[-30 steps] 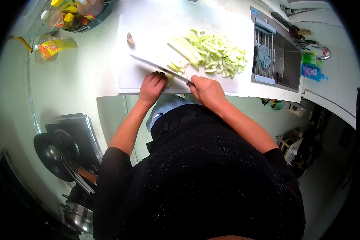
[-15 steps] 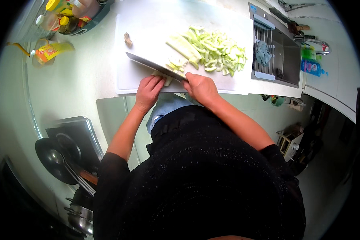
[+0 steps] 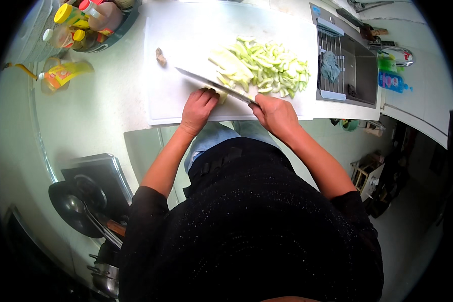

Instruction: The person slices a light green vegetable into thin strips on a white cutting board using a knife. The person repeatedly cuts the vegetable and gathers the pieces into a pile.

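Note:
My right hand (image 3: 277, 116) is wrapped round the handle of a kitchen knife (image 3: 211, 84), at the near side of a white cutting board (image 3: 176, 30). The long blade slants from the handle up toward the left. Just left of the blade, the bent fingers of my left hand (image 3: 199, 108) press a piece of pale green vegetable (image 3: 222, 96) to the board; my fingers and the knife partly cover it. Beyond the blade lies a heap of pale green slices (image 3: 282, 68), many of them curved. Longer uncut pieces (image 3: 229, 63) rest at the heap's left side.
A small brown knobbly lump (image 3: 160, 57) lies on the board's left. Several bottles (image 3: 103, 17) stand in a tray at the back left, with an orange-labelled bottle (image 3: 65, 73) nearby. On the right is a sink (image 3: 360, 75) with a rack and blue cloth (image 3: 330, 67). A wok (image 3: 68, 206) sits lower left.
Both hands and the knife have shifted to the right along the board's near side. My left hand still presses on the vegetable piece, and the blade stays beside its fingers.

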The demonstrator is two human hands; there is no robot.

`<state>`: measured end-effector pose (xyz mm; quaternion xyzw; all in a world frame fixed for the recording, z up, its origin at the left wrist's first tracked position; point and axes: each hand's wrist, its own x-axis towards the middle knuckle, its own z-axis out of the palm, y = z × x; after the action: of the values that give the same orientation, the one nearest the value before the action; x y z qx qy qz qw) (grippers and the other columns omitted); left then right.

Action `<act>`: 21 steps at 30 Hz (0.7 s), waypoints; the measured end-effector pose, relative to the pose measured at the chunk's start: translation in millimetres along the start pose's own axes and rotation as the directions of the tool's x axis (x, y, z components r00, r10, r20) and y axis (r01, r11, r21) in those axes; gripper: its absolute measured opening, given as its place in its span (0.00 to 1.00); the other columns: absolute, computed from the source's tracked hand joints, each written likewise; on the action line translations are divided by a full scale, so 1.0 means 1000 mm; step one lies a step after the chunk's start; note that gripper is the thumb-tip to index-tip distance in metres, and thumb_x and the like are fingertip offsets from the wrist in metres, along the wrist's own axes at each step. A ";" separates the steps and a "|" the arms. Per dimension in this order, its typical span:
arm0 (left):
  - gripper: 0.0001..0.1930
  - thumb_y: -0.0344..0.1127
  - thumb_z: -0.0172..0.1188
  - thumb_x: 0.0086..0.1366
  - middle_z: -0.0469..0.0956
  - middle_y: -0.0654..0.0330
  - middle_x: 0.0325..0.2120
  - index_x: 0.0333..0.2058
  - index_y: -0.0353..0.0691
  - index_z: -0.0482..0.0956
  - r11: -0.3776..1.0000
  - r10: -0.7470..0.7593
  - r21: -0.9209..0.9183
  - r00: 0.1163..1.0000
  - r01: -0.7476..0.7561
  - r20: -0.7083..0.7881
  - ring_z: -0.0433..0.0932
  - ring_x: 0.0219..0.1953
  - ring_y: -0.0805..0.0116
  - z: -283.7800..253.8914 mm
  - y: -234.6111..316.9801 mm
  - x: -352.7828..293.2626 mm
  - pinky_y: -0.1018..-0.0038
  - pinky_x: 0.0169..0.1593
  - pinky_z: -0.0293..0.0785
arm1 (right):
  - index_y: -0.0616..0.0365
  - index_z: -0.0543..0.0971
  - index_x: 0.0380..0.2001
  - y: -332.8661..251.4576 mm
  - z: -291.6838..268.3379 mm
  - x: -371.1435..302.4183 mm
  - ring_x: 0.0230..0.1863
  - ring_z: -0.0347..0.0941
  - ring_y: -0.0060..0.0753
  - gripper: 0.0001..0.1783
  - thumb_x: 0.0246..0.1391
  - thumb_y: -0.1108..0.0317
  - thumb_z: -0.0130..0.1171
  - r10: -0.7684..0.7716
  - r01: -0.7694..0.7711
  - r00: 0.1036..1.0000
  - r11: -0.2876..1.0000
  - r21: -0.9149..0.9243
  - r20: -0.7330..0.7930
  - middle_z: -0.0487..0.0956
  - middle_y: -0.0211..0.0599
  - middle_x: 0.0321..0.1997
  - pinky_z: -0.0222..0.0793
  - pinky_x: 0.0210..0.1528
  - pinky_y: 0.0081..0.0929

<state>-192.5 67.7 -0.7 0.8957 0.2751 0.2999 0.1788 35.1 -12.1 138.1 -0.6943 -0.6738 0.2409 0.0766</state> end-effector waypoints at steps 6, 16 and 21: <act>0.13 0.30 0.59 0.56 0.79 0.57 0.43 0.41 0.41 0.80 1.000 -0.002 -0.013 1.000 0.002 0.004 0.77 0.48 0.57 0.002 -0.001 0.001 0.63 0.52 0.74 | 0.59 0.74 0.31 0.000 -0.003 -0.005 0.27 0.77 0.59 0.09 0.58 0.66 0.62 -0.004 0.005 1.000 0.999 -0.038 0.026 0.78 0.49 0.25 0.73 0.30 0.50; 0.14 0.29 0.59 0.54 0.79 0.57 0.42 0.41 0.39 0.80 0.996 0.006 -0.086 0.999 -0.009 -0.033 0.78 0.46 0.56 0.000 -0.002 0.009 0.64 0.51 0.76 | 0.57 0.72 0.32 0.011 0.049 0.024 0.30 0.77 0.57 0.10 0.59 0.66 0.63 0.016 -0.010 0.997 0.997 0.080 -0.071 0.78 0.48 0.26 0.72 0.31 0.47; 0.15 0.28 0.59 0.53 0.79 0.57 0.43 0.42 0.38 0.79 0.996 0.023 -0.083 0.999 -0.027 -0.045 0.78 0.47 0.56 0.007 -0.005 0.026 0.65 0.51 0.77 | 0.55 0.74 0.32 0.015 0.012 0.021 0.31 0.77 0.58 0.10 0.61 0.62 0.61 0.131 -0.124 0.990 0.985 0.120 -0.059 0.80 0.47 0.28 0.72 0.33 0.50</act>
<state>-172.7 86.1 3.1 0.8841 0.2551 0.3329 0.2061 42.9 4.9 116.0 -0.7380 -0.6099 0.2609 0.1239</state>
